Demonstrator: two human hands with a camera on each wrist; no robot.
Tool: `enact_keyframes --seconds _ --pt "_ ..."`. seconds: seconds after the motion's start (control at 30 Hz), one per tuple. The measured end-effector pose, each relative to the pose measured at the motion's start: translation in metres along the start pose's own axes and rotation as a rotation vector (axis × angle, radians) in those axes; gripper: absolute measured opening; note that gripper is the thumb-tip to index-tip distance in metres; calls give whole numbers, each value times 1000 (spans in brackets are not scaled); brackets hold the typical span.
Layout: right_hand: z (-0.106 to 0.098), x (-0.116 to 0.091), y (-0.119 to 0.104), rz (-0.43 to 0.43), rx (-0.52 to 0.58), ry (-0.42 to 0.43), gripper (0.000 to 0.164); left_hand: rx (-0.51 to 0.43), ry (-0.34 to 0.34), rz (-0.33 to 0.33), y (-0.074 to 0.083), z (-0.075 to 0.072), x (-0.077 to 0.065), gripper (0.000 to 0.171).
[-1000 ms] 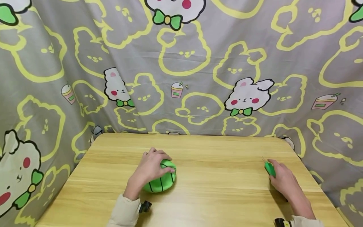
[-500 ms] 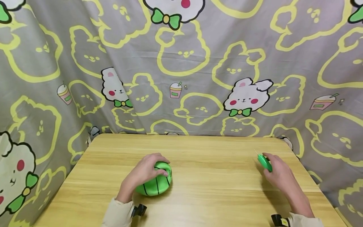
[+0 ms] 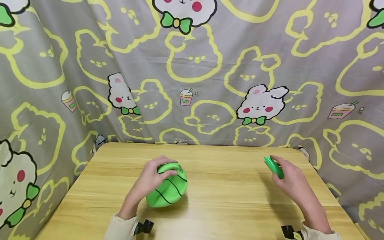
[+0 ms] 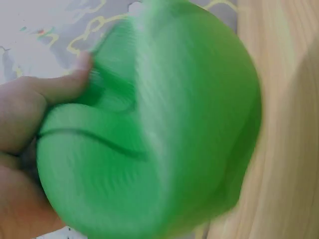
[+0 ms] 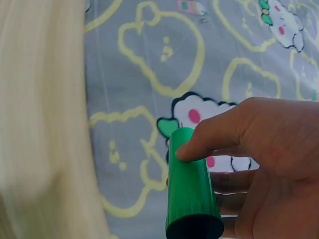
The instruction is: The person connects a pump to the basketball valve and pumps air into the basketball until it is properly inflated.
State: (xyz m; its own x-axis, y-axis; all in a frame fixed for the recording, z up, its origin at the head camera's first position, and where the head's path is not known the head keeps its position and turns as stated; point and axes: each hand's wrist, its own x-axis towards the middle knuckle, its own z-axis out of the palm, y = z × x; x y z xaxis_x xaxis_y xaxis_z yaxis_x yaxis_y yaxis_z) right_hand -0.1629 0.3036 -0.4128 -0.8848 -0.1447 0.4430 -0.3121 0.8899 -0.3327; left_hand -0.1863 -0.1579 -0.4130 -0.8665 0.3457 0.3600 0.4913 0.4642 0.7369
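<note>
Two-handed hold at a wooden table (image 3: 222, 200). The left hand (image 3: 150, 176) grips a limp green ball (image 3: 172, 191) by its upper edge at the table's left half, the thumb against its caved-in side; whether the ball's lower edge touches the table cannot be told. The right hand (image 3: 291, 178) holds a green cylinder (image 3: 273, 167) between thumb and fingers, raised over the table's right half, with a thin needle (image 3: 262, 153) pointing toward the table's far edge. Ball and cylinder are well apart across the table.

Probable faults: (a) the slack wall gives little to hold against, so the ball may fold further under the thumb and slip onto the table; (b) the needle, slender and bare, could bend if its tip met the table, or prick the left hand if the cylinder came across carelessly; (c) the cylinder's round, smooth-looking body could roll in the right hand, swinging the needle off line. Blur in the left wrist view hides the ball's finer surface detail.
</note>
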Motion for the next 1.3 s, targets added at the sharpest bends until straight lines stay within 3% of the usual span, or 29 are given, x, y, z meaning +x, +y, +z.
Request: enact_keyframes --seconds 0.13,0.43,0.63,0.8,1.0,1.17,1.3 --pt "-5 4 -13 -19 11 12 58 -68 33 0 7 0 0 31" --pt "-15 10 -44 -52 67 10 61 -25 68 42 25 4 -2 27" --pt "-17 7 -59 -113 94 32 64 -79 73 50 30 6 -3 23" --pt "-15 7 -67 -148 102 33 65 -128 45 74 27 9 -2 24" --pt "-8 8 -75 -176 115 12 64 -82 20 73 8 22 1 25" --pt "-3 8 -79 -188 129 -7 62 45 -74 29 -6 35 0 36" --pt "-2 7 -79 -190 141 -1 61 88 -170 -21 -7 34 -3 45"
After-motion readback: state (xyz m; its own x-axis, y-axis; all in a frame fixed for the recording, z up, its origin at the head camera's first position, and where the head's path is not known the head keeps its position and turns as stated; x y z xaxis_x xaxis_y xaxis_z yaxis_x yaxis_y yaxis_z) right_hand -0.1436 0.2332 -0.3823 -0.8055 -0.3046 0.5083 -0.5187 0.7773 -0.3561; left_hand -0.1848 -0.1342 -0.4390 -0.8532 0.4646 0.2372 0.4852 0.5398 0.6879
